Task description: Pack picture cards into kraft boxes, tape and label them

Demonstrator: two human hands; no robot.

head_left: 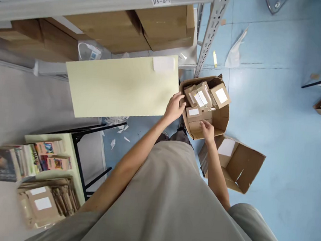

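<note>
An open cardboard box (pixel 223 121) stands in front of me, holding several small brown cartons with white labels. Among them are a carton (pixel 220 95) at the right and a clear-wrapped package (pixel 202 95) in the middle. My left hand (pixel 175 107) is at the box's left rim, fingers curved and apart, with nothing visible between them. Over the near part of the box, my right hand (pixel 207 131) has its fingertips pinched together. Whatever they hold, if anything, is too small to make out.
A pale yellow board (pixel 120 88) lies left of the box. Another open carton (pixel 243 164) sits at the right on the blue floor. Metal shelving (pixel 211 30) with large boxes rises ahead. Books (pixel 29 159) and flattened cardboard (pixel 44 202) are at the left.
</note>
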